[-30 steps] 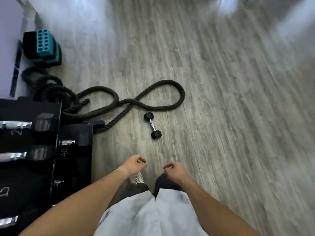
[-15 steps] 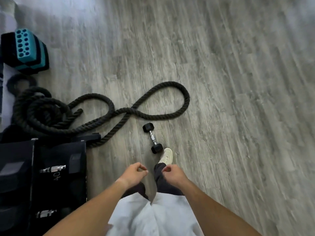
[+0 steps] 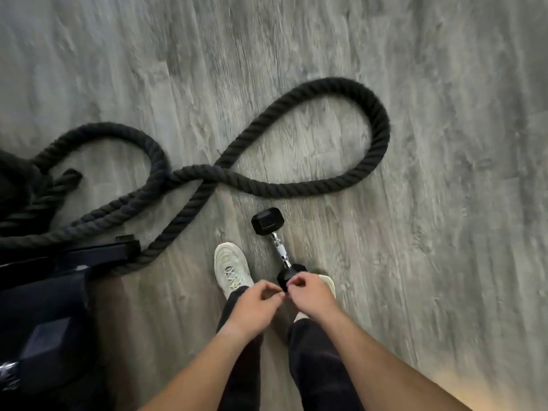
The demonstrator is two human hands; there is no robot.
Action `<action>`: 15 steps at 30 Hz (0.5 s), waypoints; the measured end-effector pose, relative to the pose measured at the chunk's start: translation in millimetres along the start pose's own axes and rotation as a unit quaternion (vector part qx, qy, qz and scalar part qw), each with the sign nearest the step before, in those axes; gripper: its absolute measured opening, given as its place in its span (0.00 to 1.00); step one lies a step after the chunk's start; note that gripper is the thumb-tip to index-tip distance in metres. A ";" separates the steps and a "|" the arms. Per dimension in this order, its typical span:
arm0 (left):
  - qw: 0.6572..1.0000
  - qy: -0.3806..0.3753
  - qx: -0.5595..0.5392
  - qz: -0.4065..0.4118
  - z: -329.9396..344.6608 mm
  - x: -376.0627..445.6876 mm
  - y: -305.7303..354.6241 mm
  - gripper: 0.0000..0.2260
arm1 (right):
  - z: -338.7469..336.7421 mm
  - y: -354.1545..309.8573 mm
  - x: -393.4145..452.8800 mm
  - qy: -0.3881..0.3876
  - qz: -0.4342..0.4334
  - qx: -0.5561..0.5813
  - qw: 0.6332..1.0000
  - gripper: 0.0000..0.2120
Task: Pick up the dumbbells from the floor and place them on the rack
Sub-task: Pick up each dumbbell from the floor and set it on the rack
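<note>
A person looks straight down at a grey wood-plank floor [image 3: 444, 262]. A small dumbbell [image 3: 277, 247] with black hexagonal heads and a chrome handle lies just below the centre of the frame. It runs diagonally: one head points toward the upper left, and the other is partly hidden behind the person's hands.

Both forearms reach in from the bottom edge. The left hand [image 3: 255, 307] and right hand [image 3: 308, 298] sit close together, fingers loosely curled, holding nothing. They hang above the dumbbell's near head and appear not to touch it.

A pale sneaker [image 3: 231, 268] stands just left of the handle. The toe of a second shoe [image 3: 329, 284] shows at the right, behind the right hand.

A thick black rope [image 3: 296, 137] loops across the middle of the frame, its nearest curve close beyond the far head of the dumbbell. The dark frame of the rack [image 3: 44, 292] fills the lower left corner.

The step in hand appears to be reaching down for the dumbbell. To do it well, one hand should probably wrap the chrome handle at its middle, between the two heads, so the weight balances. Lifting straight up should keep it clear of the shoes and the rope. The rack is near on the left, so the carry looks short.
</note>
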State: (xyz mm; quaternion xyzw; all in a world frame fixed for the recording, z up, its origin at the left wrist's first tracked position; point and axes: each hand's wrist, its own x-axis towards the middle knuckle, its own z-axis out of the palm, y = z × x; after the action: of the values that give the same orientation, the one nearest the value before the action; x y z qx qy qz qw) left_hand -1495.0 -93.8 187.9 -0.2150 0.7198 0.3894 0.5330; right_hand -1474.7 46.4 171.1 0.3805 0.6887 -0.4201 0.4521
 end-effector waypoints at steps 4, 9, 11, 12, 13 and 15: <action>0.999 0.040 -0.012 -0.031 -12.1 108.3 -31.8 0.02 | 26.5 2.7 123.5 0.019 0.030 0.002 0.999 0.09; 0.998 0.042 -0.022 -0.048 -12.3 190.5 -57.3 0.05 | 61.9 6.8 216.0 0.037 0.056 -0.040 0.997 0.21; 0.998 0.035 -0.020 -0.048 -12.4 203.6 -62.9 0.05 | 75.6 8.1 234.2 0.022 0.082 -0.012 0.996 0.20; 0.998 0.032 -0.016 -0.046 -12.4 204.8 -63.7 0.05 | 79.9 8.0 237.5 0.014 0.094 0.016 0.995 0.19; 0.998 0.031 -0.010 -0.046 -14.9 203.9 -63.6 0.04 | 83.1 6.7 237.8 0.010 0.103 0.044 0.994 0.18; 0.998 0.032 -0.007 -0.050 -22.4 193.6 -56.2 0.02 | 81.0 2.9 228.3 0.001 0.108 0.076 0.991 0.18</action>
State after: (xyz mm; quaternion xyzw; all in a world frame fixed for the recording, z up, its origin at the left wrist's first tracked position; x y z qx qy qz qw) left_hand -1533.4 -125.1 -8.8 -0.2667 0.7224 0.3599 0.5268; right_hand -1516.4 5.6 -64.1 0.4858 0.6103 -0.4196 0.4642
